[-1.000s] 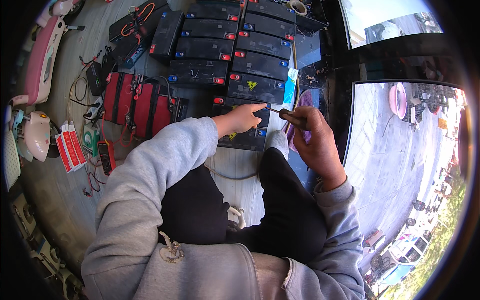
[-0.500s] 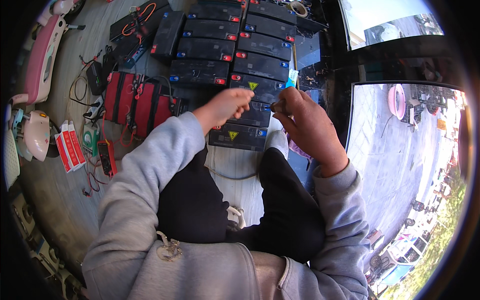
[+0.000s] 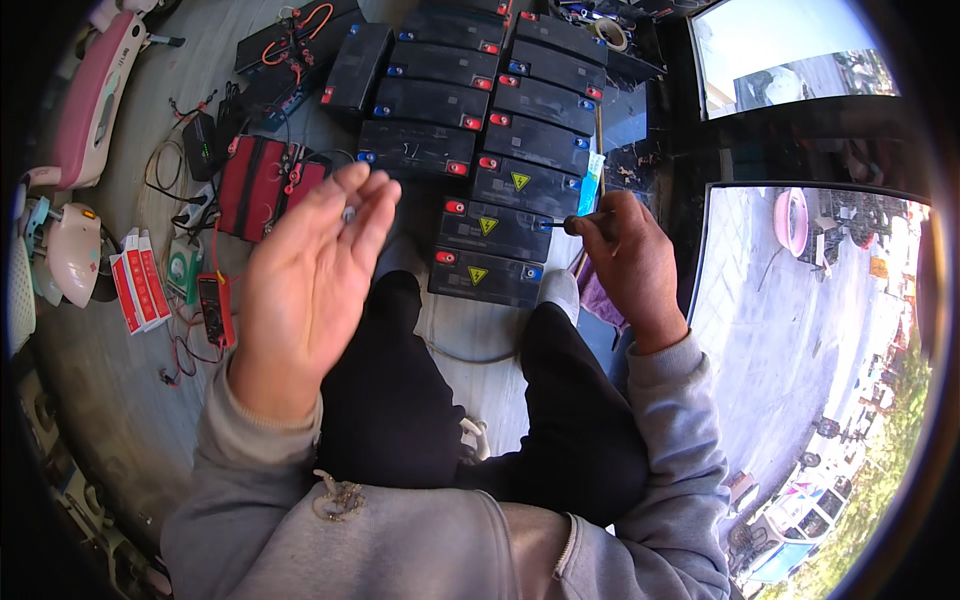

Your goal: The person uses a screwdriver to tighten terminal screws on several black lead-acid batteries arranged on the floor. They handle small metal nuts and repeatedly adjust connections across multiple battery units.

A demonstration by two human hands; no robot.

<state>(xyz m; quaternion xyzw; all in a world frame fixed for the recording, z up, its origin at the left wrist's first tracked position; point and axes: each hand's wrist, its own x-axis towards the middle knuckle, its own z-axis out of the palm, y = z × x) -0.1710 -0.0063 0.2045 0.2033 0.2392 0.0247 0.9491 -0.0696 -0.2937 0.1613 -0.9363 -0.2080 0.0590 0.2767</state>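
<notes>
My right hand (image 3: 632,265) grips a screwdriver (image 3: 578,226) by its dark handle. The shaft lies level, pointing left, with its tip at the blue terminal of a black battery (image 3: 470,228) that has a yellow warning sign. My left hand (image 3: 318,270) is raised to the left, palm up and fingers bent, and a small silver metal piece (image 3: 349,213) shows between the fingers. Too little of that piece is visible to name its kind. Nearest to me lies another black battery (image 3: 505,285), with a red terminal at left and a blue one at right.
Several more black batteries (image 3: 430,105) stand in two columns beyond. At left are a red-and-black battery pack (image 3: 250,185), a red multimeter (image 3: 214,308), red-and-white boxes (image 3: 140,285) and loose cables. A purple cloth (image 3: 600,295) lies by my right foot, near the glass door frame (image 3: 700,250).
My left hand has moved away from the batteries, left and toward me, turning palm up. My right hand has lowered slightly, and the screwdriver now shows at the blue terminal.
</notes>
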